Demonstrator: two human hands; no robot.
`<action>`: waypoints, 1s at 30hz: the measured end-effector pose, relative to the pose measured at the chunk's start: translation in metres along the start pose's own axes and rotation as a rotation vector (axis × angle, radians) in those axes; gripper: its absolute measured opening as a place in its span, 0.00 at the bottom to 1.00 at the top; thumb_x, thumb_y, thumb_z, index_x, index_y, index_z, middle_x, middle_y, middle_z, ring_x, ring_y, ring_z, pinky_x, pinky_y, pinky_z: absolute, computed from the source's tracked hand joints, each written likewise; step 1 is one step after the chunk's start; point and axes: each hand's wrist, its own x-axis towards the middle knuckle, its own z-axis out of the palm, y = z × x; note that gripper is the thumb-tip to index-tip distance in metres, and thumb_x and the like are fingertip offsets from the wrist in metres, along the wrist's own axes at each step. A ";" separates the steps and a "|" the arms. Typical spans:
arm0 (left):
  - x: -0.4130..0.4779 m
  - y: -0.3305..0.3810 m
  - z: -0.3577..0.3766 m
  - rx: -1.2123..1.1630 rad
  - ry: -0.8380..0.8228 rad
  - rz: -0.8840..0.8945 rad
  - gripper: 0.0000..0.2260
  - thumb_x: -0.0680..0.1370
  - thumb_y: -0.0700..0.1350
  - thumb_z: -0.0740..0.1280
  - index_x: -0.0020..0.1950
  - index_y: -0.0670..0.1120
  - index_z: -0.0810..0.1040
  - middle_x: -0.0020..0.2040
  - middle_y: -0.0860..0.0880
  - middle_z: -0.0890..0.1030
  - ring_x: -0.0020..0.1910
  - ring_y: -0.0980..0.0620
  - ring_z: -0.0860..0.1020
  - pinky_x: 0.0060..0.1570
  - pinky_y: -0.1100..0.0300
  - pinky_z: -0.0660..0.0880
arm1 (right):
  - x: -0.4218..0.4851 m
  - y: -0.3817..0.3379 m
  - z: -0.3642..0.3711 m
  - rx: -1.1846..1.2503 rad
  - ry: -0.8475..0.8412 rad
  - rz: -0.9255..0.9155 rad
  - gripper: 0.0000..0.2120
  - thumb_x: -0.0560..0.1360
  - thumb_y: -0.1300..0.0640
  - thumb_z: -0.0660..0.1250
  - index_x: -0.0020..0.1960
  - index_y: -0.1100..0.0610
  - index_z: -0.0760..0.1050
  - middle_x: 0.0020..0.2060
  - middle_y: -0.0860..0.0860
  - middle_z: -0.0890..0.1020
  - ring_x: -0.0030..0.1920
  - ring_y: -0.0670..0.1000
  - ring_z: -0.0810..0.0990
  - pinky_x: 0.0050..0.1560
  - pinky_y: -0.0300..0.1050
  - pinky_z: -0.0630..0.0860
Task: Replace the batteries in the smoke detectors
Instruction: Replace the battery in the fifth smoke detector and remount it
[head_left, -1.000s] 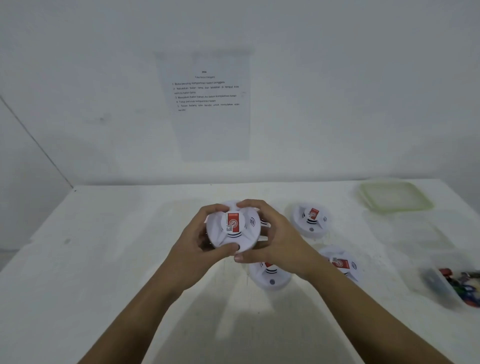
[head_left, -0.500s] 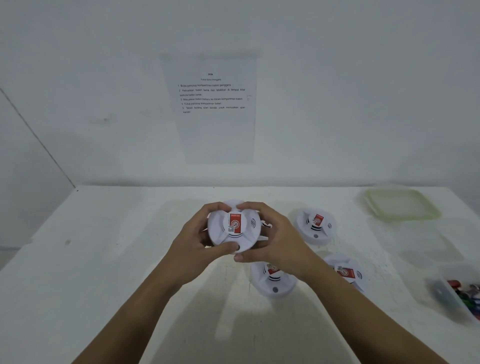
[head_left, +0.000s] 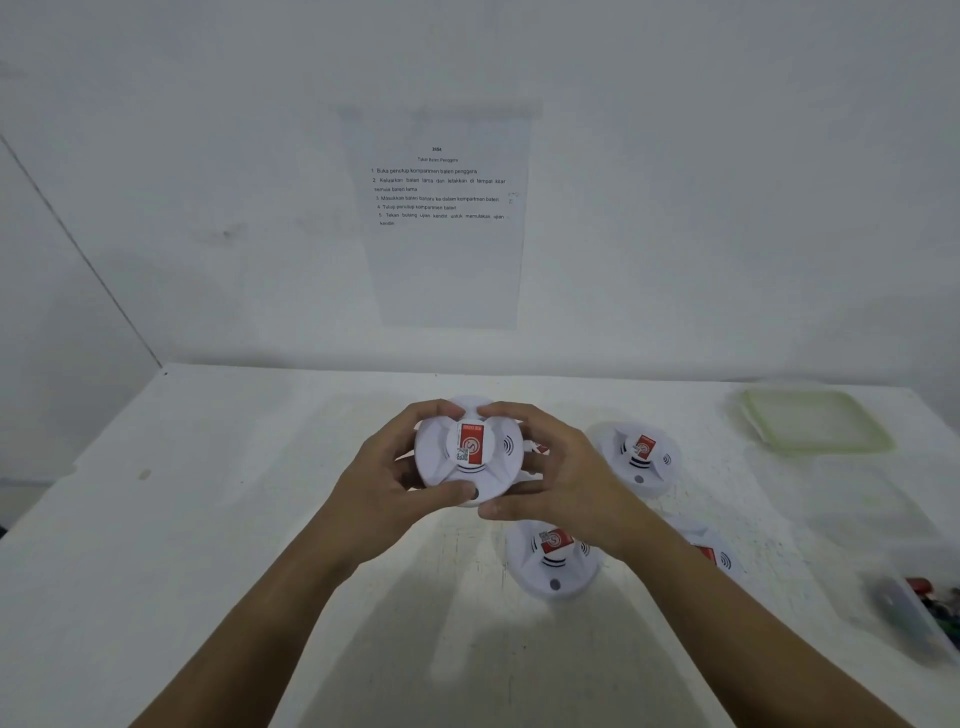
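**Head view: detector gripped in both hands, opening not confirmed**

I see one detector (head_left: 467, 452) lifted clear of the table (head_left: 208, 519), over its middle, with the face and red label toward the camera. The left hand (head_left: 384, 483) grips its left rim: fingers curled over the top edge, thumb pressed along the lower edge beside the dark button. The right hand (head_left: 561, 483) grips the right rim likewise, fingers curled over the top and thumb at the lower edge. Both hands are closed round the body and hold nothing else.

Three more units lie face up on the table:
- The far detector (head_left: 639, 457) is just right of the right hand.
- The near detector (head_left: 553, 558) is below the right hand.
- The right detector (head_left: 714, 556) is partly hidden by the forearm.

A green lid (head_left: 815, 426) lies at the far right. A box (head_left: 914, 618) of coloured items sits at the right edge, too blurred to identify. A printed sheet (head_left: 441, 208) hangs on the wall.

My judgement is that the step in hand is opening the unit to reach its battery bay. The back is hidden, so I cannot tell whether the base has begun to part.

To do it well, I would:
- Steady one half with one hand and twist the other.
- Grip by the rim, not the raised centre.
- Keep the unit low over the table so a loosened part falls short.
- Turn firmly without prying, since thin plastic tabs may snap.
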 end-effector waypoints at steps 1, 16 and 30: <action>-0.001 0.001 0.000 -0.002 0.002 0.003 0.25 0.70 0.36 0.79 0.63 0.53 0.76 0.59 0.53 0.82 0.57 0.47 0.82 0.52 0.55 0.83 | 0.000 -0.001 0.000 -0.001 -0.001 0.000 0.36 0.65 0.68 0.81 0.66 0.46 0.75 0.59 0.44 0.82 0.58 0.50 0.83 0.50 0.44 0.83; -0.008 0.005 -0.004 -0.004 0.010 0.025 0.26 0.71 0.36 0.78 0.65 0.52 0.76 0.61 0.53 0.81 0.59 0.46 0.81 0.53 0.53 0.83 | 0.000 -0.006 0.005 0.001 -0.006 -0.020 0.36 0.64 0.69 0.81 0.67 0.47 0.75 0.59 0.44 0.83 0.58 0.51 0.84 0.50 0.46 0.84; -0.016 -0.010 -0.012 0.015 0.028 -0.017 0.26 0.74 0.38 0.76 0.67 0.56 0.73 0.61 0.53 0.81 0.59 0.47 0.82 0.55 0.53 0.83 | -0.001 0.006 0.013 0.022 0.022 -0.004 0.37 0.64 0.69 0.82 0.67 0.47 0.75 0.59 0.47 0.81 0.56 0.54 0.84 0.50 0.50 0.85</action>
